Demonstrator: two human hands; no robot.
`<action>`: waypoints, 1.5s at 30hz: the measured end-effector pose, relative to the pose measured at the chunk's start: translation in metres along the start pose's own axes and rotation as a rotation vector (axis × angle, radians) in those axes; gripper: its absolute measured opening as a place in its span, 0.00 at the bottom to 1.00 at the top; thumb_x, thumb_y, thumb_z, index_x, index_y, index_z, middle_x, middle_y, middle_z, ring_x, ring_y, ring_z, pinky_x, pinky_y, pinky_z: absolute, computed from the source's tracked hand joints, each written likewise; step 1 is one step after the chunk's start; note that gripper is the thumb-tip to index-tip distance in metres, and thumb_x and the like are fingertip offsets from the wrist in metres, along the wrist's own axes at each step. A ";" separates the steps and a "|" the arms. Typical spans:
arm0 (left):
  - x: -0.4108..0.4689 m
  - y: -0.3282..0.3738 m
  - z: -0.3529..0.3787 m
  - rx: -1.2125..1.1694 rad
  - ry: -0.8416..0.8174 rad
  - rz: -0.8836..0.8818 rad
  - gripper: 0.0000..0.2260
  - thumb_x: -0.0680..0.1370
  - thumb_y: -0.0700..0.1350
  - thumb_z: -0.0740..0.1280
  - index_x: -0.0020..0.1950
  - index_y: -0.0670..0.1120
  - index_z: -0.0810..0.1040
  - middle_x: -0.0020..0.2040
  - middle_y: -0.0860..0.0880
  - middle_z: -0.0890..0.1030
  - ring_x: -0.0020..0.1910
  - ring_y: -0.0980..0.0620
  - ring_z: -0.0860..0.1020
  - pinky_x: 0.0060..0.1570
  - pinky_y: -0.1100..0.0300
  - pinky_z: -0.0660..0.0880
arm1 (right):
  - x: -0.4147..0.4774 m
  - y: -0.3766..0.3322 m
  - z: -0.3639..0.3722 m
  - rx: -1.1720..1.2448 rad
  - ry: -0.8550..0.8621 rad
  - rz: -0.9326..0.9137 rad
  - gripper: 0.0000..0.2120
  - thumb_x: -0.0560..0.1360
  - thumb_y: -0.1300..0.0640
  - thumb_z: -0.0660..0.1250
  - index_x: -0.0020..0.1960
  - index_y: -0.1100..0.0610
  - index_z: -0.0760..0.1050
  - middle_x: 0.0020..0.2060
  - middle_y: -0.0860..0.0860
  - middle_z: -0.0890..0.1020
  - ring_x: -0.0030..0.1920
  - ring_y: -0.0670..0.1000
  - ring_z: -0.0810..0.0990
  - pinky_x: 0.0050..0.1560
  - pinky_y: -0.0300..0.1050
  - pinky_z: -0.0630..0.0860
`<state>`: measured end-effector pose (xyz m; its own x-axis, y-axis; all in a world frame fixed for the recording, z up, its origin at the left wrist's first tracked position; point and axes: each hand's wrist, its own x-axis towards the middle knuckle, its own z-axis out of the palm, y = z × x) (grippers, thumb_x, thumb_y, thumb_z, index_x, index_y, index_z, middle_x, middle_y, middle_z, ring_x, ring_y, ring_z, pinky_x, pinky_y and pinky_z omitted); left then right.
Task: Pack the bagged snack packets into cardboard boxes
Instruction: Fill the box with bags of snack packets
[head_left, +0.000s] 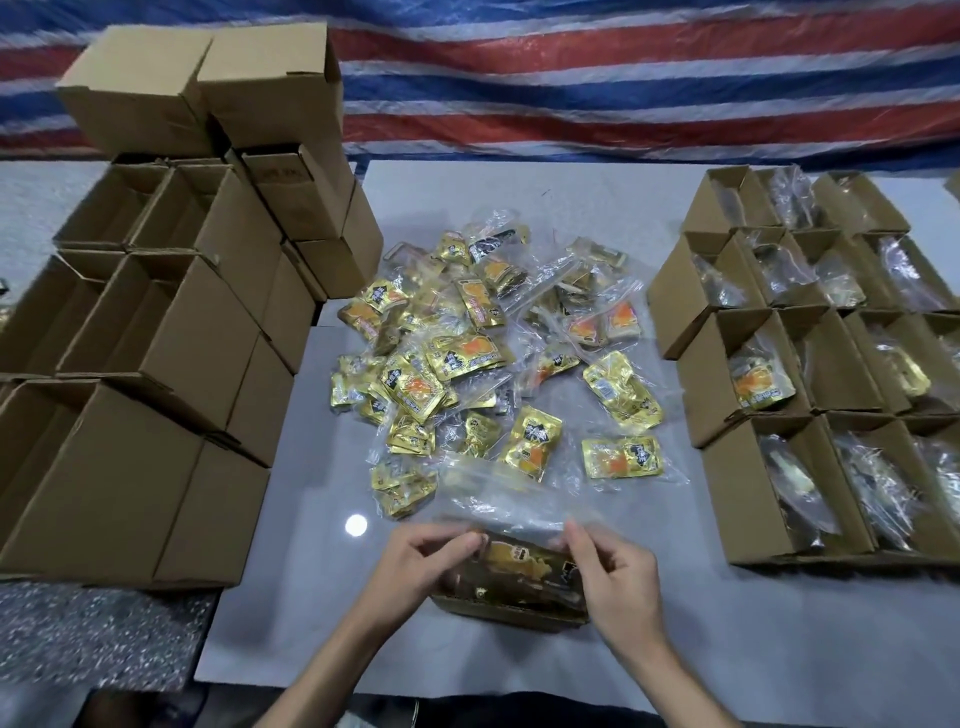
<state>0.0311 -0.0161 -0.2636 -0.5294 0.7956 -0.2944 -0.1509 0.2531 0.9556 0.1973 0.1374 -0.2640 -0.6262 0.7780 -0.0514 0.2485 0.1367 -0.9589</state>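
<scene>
A small open cardboard box (511, 616) sits on the table right in front of me. A clear bag of gold snack packets (519, 564) lies in its opening, with the bag's top sticking up above it. My left hand (421, 564) pinches the bag's left side and my right hand (618, 577) pinches its right side. A loose heap of bagged gold snack packets (483, 358) covers the middle of the table.
Stacks of empty cardboard boxes (156, 332) stand on the left. On the right stand rows of open boxes (810, 364) with bagged packets inside. A striped tarp (623, 78) hangs behind the grey table (701, 649).
</scene>
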 end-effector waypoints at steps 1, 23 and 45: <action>-0.001 0.000 -0.003 -0.003 -0.003 -0.003 0.07 0.78 0.48 0.69 0.49 0.52 0.88 0.46 0.51 0.86 0.45 0.56 0.83 0.44 0.66 0.77 | -0.001 0.003 0.000 -0.039 -0.010 0.001 0.12 0.79 0.48 0.64 0.41 0.44 0.84 0.34 0.45 0.85 0.36 0.43 0.82 0.37 0.36 0.75; 0.011 -0.034 -0.012 1.075 -0.155 0.615 0.15 0.59 0.33 0.67 0.34 0.52 0.82 0.40 0.55 0.74 0.40 0.54 0.72 0.41 0.60 0.66 | -0.004 0.032 -0.006 -0.716 -0.593 -0.139 0.18 0.76 0.63 0.65 0.55 0.45 0.85 0.52 0.38 0.80 0.55 0.44 0.76 0.52 0.34 0.68; 0.024 -0.045 0.038 1.509 -0.616 -0.254 0.39 0.75 0.70 0.46 0.66 0.44 0.77 0.67 0.40 0.75 0.70 0.43 0.64 0.73 0.43 0.50 | 0.026 0.023 0.046 -0.947 -1.076 0.309 0.28 0.83 0.40 0.47 0.64 0.55 0.77 0.68 0.58 0.76 0.68 0.58 0.74 0.67 0.49 0.68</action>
<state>0.0565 0.0124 -0.3141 -0.1735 0.6450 -0.7442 0.9160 0.3833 0.1187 0.1528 0.1321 -0.3006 -0.5907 0.0855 -0.8024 0.5881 0.7265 -0.3555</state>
